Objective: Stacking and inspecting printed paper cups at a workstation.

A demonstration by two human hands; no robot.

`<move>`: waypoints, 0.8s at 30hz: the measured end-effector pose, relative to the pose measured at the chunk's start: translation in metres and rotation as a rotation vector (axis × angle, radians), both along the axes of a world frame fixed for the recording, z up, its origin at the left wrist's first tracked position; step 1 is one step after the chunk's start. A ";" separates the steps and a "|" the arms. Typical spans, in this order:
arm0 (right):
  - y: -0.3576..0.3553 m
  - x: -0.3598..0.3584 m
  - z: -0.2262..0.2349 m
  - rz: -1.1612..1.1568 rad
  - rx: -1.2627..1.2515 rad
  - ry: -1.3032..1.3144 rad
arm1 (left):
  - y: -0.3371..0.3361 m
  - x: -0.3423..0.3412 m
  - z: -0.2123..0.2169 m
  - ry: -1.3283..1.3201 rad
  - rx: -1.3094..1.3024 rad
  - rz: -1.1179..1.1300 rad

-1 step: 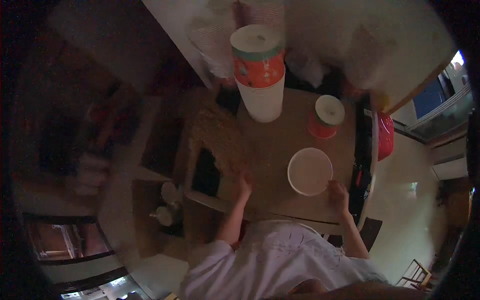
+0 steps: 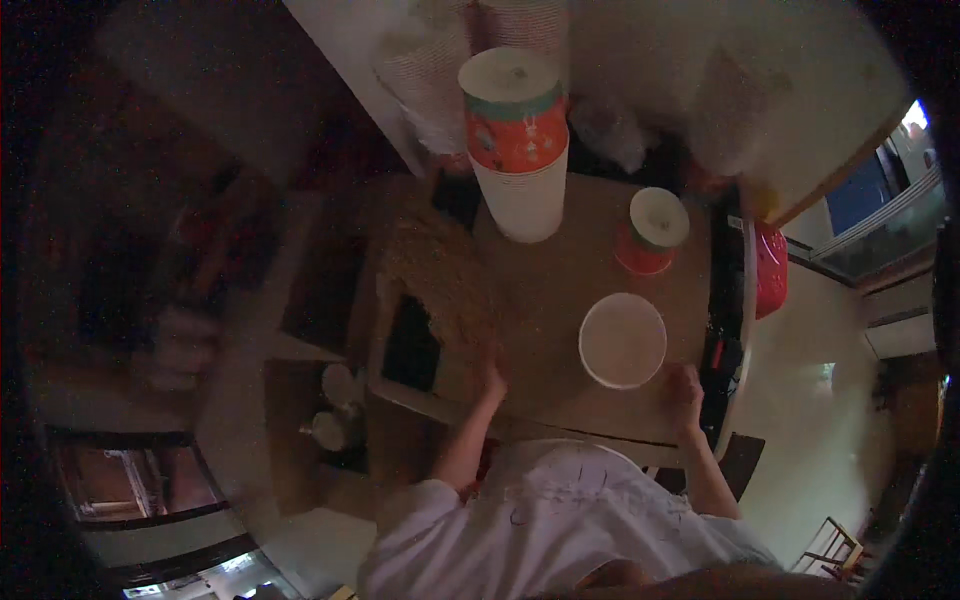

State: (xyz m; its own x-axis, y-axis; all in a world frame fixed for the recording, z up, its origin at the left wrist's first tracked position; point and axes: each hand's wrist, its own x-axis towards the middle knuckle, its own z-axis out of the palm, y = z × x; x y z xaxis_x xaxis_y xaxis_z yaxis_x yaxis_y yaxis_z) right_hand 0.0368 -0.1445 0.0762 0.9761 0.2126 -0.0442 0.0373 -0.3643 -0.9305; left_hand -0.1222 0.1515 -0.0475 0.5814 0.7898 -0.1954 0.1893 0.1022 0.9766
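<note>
A white round paper tub (image 2: 622,341) stands on the brown table (image 2: 555,300), its open mouth facing up. My right hand (image 2: 685,392) is beside the tub's right rim, a little apart from it. Its fingers are curled in; whether they hold something small is too dim to see. At the near edge of a loose heap of brown, straw-like strands (image 2: 440,275) is my left hand (image 2: 491,380). Its fingertips blur into the strands, so its grip does not show.
A tall stack of white tubs (image 2: 522,200) with an orange and green pattern on top stands at the back. Right of it is a shorter patterned tub (image 2: 645,255), upside down. A red object (image 2: 770,272) is past the table's right edge. Pale round containers (image 2: 330,430) sit lower left.
My right hand has moved slightly right, from touching the tub's rim to a small gap away, its fingers more curled. The left hand has barely moved.
</note>
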 end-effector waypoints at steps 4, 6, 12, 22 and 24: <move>-0.058 -0.003 -0.069 0.105 -0.144 0.237 | -0.021 -0.045 -0.020 0.446 0.525 -0.265; -0.083 -0.019 -0.092 0.763 -0.954 -0.226 | -0.036 -0.068 -0.026 0.732 0.861 -0.483; -0.075 -0.015 -0.132 1.006 -1.218 -0.012 | -0.015 -0.059 0.014 0.942 0.854 -0.704; -0.106 -0.006 -0.188 0.967 -1.187 -0.079 | 0.043 -0.041 -0.179 0.143 0.604 0.005; -0.115 -0.004 -0.228 1.103 -1.205 -0.097 | 0.082 -0.010 -0.156 0.120 0.503 0.103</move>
